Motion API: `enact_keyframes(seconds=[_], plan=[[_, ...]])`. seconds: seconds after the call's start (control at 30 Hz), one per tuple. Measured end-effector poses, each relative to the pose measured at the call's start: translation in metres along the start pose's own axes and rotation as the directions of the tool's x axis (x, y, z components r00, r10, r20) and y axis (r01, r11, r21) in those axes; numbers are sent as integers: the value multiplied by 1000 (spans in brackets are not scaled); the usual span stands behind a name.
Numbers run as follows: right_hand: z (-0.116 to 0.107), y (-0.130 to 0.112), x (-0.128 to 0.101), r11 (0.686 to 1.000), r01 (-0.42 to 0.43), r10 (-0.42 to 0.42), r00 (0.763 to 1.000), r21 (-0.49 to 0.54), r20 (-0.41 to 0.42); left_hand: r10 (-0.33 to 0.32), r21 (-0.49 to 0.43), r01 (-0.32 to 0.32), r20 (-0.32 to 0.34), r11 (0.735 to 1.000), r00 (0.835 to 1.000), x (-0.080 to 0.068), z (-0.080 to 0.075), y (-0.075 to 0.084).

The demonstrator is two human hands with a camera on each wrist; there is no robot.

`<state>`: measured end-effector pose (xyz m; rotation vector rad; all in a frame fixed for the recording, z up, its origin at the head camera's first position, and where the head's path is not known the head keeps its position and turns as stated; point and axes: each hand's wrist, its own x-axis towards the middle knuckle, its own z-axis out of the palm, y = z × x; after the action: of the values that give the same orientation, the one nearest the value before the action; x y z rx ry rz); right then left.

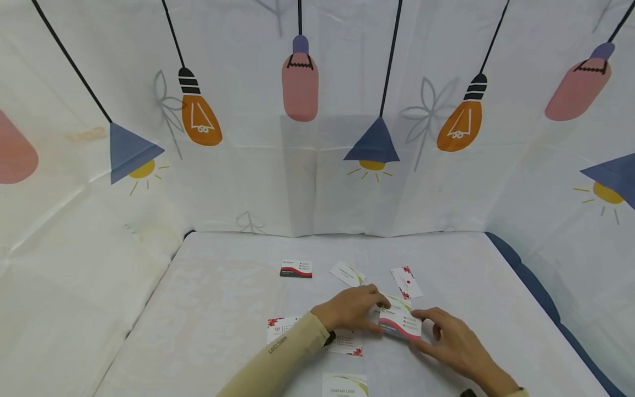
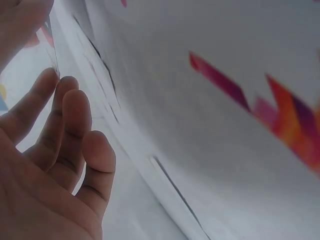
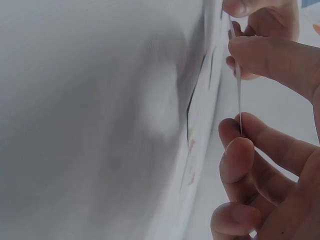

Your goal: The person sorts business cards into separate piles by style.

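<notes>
Both hands hold a white business card [image 1: 398,321] with a red and dark wave, low over the table. My left hand [image 1: 349,307] pinches it at its left side, and the right hand [image 1: 453,342] grips its right side. Edge-on in the right wrist view, the card [image 3: 239,100] runs between thumb and fingertips. Seen from the left wrist, the left hand [image 2: 55,160] has its fingertips at the card's edge [image 2: 52,52]. Behind the held card, a card with a yellow-green curve [image 1: 397,300] shows partly in the head view.
On the white-covered table [image 1: 198,309] lie a red-and-black card [image 1: 296,268], a green-curve card [image 1: 347,273] and a red-flower card [image 1: 406,282]. More flower cards [image 1: 344,344] lie partly under the left forearm. A company-logo card [image 1: 344,386] is at the front. Lamp-printed cloth [image 1: 238,182] hangs behind.
</notes>
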<state>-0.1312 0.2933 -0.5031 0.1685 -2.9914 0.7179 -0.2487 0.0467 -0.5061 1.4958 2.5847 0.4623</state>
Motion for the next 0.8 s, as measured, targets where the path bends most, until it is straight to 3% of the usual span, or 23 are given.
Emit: enact_keyframes(seconds=[0.3, 0.53, 0.8], plan=[[11, -8, 12, 996, 92, -92, 994, 8, -65, -42, -52, 41, -20, 998, 999, -13, -5, -14], [20, -15, 23, 975, 218, -210, 967, 42, -147, -77, -90, 75, -18, 993, 997, -23, -10, -27], [32, -21, 36, 954, 290, -272, 942, 71, -196, -95, -116, 91, -30, 989, 995, -35, -21, -40]])
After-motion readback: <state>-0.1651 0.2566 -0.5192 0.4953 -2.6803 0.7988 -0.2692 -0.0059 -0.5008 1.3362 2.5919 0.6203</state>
